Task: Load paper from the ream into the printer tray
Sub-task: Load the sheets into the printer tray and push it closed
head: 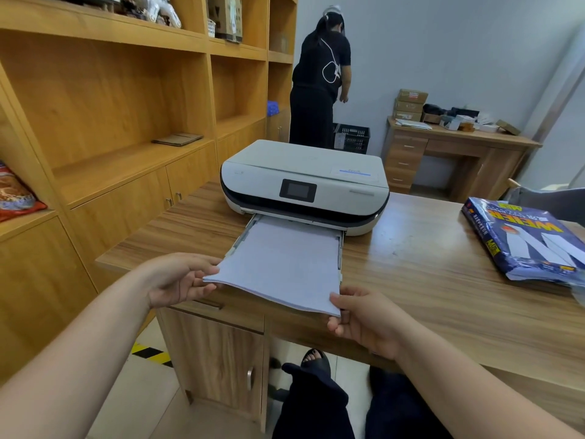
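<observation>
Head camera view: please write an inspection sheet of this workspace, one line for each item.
Surface: wooden desk, mostly bare.
Job's things: white printer with its paper tray pulled out; paper stack partly in the tray, near end overhanging; opened blue ream lies to the right.
Clutter: nothing seen on this desk.
Grippers: left hand and right hand each pinch a near corner of the stack.
Cables: nothing seen at the printer.
Surroundings: wooden shelving at left; another person stands behind, back turned; second desk carries boxes.
</observation>
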`<state>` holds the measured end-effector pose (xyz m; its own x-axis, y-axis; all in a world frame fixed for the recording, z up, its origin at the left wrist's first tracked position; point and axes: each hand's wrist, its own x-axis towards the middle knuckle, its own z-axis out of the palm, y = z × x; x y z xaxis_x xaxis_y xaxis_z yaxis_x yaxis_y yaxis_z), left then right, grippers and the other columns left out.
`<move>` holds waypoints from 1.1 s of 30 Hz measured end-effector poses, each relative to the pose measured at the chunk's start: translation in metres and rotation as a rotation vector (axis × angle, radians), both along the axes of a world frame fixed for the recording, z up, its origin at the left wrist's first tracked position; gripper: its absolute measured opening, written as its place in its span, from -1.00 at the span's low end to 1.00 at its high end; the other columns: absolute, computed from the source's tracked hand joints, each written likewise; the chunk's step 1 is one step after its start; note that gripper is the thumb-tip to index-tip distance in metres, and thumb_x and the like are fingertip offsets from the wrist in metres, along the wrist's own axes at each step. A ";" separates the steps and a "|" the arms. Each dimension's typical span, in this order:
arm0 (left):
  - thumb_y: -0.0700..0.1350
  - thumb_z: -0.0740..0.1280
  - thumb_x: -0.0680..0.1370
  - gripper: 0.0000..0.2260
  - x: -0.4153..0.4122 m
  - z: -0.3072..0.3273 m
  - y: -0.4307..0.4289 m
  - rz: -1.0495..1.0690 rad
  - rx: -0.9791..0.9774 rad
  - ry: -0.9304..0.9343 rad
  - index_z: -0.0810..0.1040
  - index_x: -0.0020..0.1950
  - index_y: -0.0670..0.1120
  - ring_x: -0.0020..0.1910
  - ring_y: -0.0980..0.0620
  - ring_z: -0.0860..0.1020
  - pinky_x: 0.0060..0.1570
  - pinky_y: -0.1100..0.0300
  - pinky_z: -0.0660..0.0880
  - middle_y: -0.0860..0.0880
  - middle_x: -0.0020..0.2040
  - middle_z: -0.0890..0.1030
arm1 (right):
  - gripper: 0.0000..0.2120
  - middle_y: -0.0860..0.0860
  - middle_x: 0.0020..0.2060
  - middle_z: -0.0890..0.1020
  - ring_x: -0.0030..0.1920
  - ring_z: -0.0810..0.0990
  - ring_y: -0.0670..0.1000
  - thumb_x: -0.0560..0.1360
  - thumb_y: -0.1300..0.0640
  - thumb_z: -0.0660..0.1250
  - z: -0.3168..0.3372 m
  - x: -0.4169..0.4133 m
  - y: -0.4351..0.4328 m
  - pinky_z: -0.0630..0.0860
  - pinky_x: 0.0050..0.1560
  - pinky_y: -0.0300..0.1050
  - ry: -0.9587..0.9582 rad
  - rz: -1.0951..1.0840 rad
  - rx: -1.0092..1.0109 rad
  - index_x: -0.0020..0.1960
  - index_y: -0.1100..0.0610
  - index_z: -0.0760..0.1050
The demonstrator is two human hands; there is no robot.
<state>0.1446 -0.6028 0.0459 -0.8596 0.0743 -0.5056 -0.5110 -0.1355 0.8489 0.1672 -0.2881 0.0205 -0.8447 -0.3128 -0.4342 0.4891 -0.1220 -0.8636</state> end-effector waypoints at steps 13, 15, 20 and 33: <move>-0.38 0.25 0.55 -0.78 -0.028 0.009 0.005 0.026 0.006 -0.009 0.54 0.16 -0.25 -0.33 -0.05 0.66 -0.44 0.18 0.61 -0.24 -0.21 0.68 | -0.66 0.25 -0.28 0.65 -0.41 0.64 0.06 0.51 0.37 0.33 -0.001 -0.009 -0.001 0.58 -0.46 -0.18 -0.072 -0.088 -0.022 0.25 0.30 0.34; -0.35 0.28 0.54 -0.81 -0.032 0.009 0.007 0.034 -0.007 -0.026 0.52 0.14 -0.27 -0.37 -0.05 0.66 -0.45 0.17 0.62 -0.23 -0.26 0.69 | -0.60 0.25 -0.30 0.66 -0.41 0.65 0.06 0.50 0.39 0.33 -0.002 -0.014 -0.003 0.58 -0.46 -0.18 -0.066 -0.137 -0.008 0.29 0.28 0.30; -0.28 0.32 0.53 -0.83 -0.032 0.007 0.004 0.046 -0.014 -0.045 0.50 0.09 -0.31 -0.36 -0.04 0.67 -0.44 0.14 0.63 -0.25 -0.23 0.69 | -0.55 0.25 -0.26 0.66 -0.38 0.67 0.05 0.51 0.40 0.31 -0.003 -0.025 -0.005 0.59 -0.42 -0.17 -0.053 -0.170 -0.009 0.35 0.29 0.27; -0.47 0.22 0.53 -0.74 -0.051 0.005 0.013 0.102 -0.089 -0.013 0.49 0.19 -0.34 -0.02 -0.17 0.62 -0.26 0.08 0.65 -0.36 0.11 0.59 | -0.59 0.30 -0.15 0.68 -0.29 0.70 0.15 0.50 0.33 0.37 0.001 -0.038 -0.003 0.68 -0.21 -0.02 -0.020 -0.011 0.122 0.24 0.13 0.27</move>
